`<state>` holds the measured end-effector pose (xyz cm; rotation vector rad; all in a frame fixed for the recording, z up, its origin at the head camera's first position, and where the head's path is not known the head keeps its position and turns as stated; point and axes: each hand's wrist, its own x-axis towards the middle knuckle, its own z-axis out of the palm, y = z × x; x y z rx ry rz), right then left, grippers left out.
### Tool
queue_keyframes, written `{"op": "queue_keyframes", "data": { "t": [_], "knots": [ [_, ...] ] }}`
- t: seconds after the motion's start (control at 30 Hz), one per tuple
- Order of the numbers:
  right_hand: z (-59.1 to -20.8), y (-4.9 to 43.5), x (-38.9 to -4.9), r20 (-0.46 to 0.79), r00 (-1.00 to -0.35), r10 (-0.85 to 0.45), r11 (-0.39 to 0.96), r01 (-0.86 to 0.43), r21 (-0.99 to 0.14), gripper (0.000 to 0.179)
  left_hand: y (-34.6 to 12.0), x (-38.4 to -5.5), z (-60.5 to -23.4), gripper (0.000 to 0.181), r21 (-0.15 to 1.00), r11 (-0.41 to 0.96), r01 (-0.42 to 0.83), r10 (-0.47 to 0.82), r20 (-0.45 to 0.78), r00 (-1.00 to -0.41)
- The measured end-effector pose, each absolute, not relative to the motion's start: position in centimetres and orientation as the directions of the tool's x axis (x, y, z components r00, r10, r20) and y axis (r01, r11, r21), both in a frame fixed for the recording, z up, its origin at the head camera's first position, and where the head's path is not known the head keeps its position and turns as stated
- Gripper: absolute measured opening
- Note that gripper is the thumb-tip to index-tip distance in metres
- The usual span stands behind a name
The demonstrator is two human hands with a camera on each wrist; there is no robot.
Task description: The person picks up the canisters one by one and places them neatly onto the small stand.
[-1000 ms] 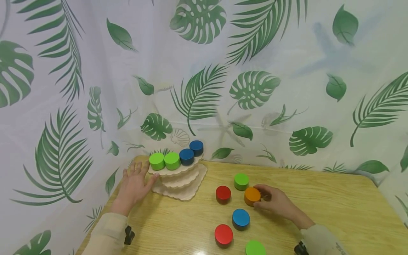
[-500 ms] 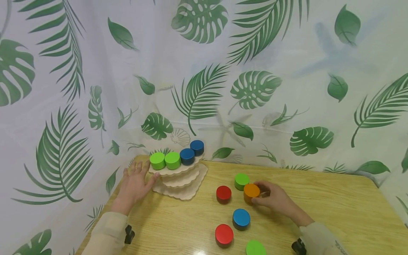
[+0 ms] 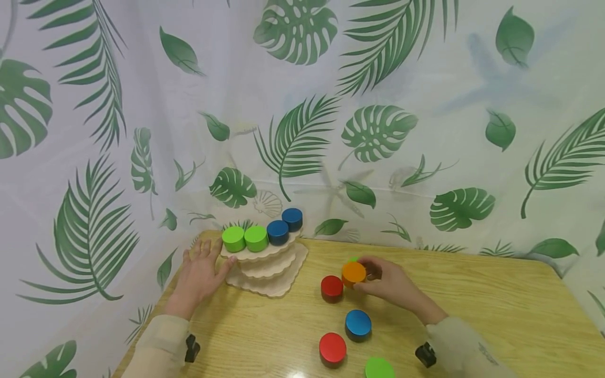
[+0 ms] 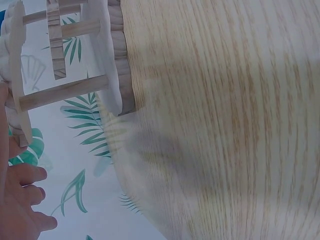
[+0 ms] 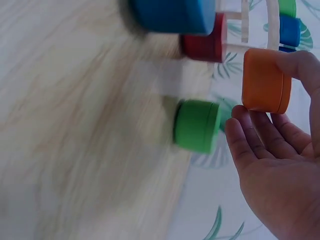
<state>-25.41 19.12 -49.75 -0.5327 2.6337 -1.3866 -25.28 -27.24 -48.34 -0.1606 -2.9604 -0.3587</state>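
Note:
My right hand (image 3: 394, 286) pinches a round orange tin (image 3: 353, 274) between thumb and fingers. In the right wrist view the orange tin (image 5: 265, 80), with a seam near one end, is clear of the table, and a green tin (image 5: 196, 125) stands near it. A red tin (image 3: 332, 289) stands just left of it in the head view. My left hand (image 3: 200, 273), fingers mostly straight, rests at the left end of a tiered wooden stand (image 3: 279, 287), thumb by the top tier's front rim. Two green tins (image 3: 256, 238) and two blue tins (image 3: 278, 232) fill that top tier.
Nearer on the wood-grain table (image 3: 496, 304) stand a blue tin (image 3: 357, 324), another red tin (image 3: 332, 348) and a green tin (image 3: 379, 367) cut by the frame's bottom. A leaf-print cloth (image 3: 406, 210) hangs behind and left of the table.
My right hand has lifted the orange tin and carried it left, so it now mostly covers the green tin behind. The left hand and stand keep their place.

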Motion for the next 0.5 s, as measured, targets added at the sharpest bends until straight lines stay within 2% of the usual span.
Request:
{"op": "queue_keyframes", "data": {
  "t": [0.5],
  "knots": [
    [-48.5,13.0,-26.4,0.055,-0.895,-0.443,0.491,-0.294,-0.82,0.058,-27.3,-25.3,-48.4,0.08,0.23,0.965,0.129,0.091,0.169,-0.981]
  ]
}}
